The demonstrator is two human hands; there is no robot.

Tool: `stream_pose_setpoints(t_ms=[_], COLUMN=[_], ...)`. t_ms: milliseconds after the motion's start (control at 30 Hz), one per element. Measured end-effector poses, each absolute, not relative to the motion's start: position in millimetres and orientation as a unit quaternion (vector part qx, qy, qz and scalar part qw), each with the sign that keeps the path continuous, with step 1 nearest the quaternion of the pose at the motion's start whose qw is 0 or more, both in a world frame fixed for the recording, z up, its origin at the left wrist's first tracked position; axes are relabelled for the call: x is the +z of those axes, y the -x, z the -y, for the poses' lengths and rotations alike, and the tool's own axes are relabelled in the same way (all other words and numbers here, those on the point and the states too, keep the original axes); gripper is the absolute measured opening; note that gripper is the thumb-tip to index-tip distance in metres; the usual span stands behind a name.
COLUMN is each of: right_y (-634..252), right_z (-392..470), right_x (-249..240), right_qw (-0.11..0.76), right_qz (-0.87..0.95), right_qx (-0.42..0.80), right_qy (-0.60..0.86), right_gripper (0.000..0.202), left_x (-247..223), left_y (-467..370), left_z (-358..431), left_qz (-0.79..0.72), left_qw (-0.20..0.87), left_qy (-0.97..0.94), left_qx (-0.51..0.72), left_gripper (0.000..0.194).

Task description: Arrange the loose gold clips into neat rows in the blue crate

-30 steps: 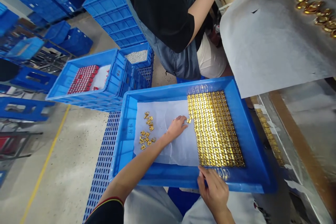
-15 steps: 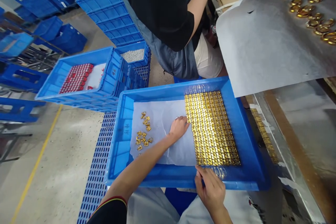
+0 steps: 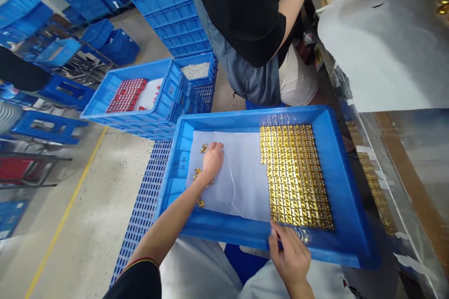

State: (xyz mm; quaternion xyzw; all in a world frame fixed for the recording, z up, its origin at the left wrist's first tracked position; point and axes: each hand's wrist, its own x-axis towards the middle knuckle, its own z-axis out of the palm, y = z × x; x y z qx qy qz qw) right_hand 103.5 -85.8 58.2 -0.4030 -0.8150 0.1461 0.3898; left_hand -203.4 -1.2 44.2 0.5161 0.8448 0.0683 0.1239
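Observation:
Small shiny gold pieces lie in a tight block of rows (image 3: pixel 296 175) on the right side of a blue plastic tray (image 3: pixel 228 233). White paper (image 3: pixel 245 177) lines the tray's left part, where a few loose gold pieces (image 3: pixel 200 203) are scattered. Over these loose pieces is my left hand (image 3: pixel 213 161), fingers bent down and close together; whatever lies under them is hidden. My right hand (image 3: pixel 291 254) is at the tray's front wall, thumb and forefinger closed together, the forefinger tip by the block's near left corner. I cannot see anything between those fingers.
Beyond the tray sits a person in a black top and a grey apron (image 3: pixel 231 60). Stacked blue crates, one holding red pieces (image 3: pixel 128 96), stand at the left on blue slatted pallets (image 3: pixel 140 205). To the right is a bench with a hanging white sheet (image 3: pixel 382 56).
My left hand has moved left from the block's edge to the loose gold pieces. My right hand has stayed by the near corner. The view has shifted slightly left.

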Motion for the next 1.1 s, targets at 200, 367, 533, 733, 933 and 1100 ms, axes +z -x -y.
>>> stream_pose_setpoints(t_ms=[200,367,533,733,933,1100], right_y=[-102,-103,-103,-101,-101,-101], right_z=[86,85,85,85,85,86], right_x=[58,60,61,62,62,59], right_qw=[0.396,0.389,0.388,0.392,0.384,0.386], right_qz=[0.812,0.818,0.816,0.812,0.815,0.810], right_qx=[0.140,0.146,0.153,0.139,0.146,0.150], right_qy=[0.405,0.398,0.401,0.409,0.408,0.415], right_gripper=[0.017,0.017,0.019,0.016,0.017,0.021], left_x=[52,58,61,32,-7,-12], left_y=[284,299,288,204,138,144], left_z=[23,12,7,18,8,17], left_qz=[-0.847,-0.800,-0.809,-0.677,-0.543,-0.537], left_qw=[0.119,0.170,0.144,0.123,0.124,0.136], left_qy=[-0.517,-0.574,-0.566,-0.726,-0.828,-0.824], left_qx=[0.019,-0.039,-0.068,0.026,0.065,0.122], left_gripper=[0.039,0.030,0.023,0.021,0.027,0.034])
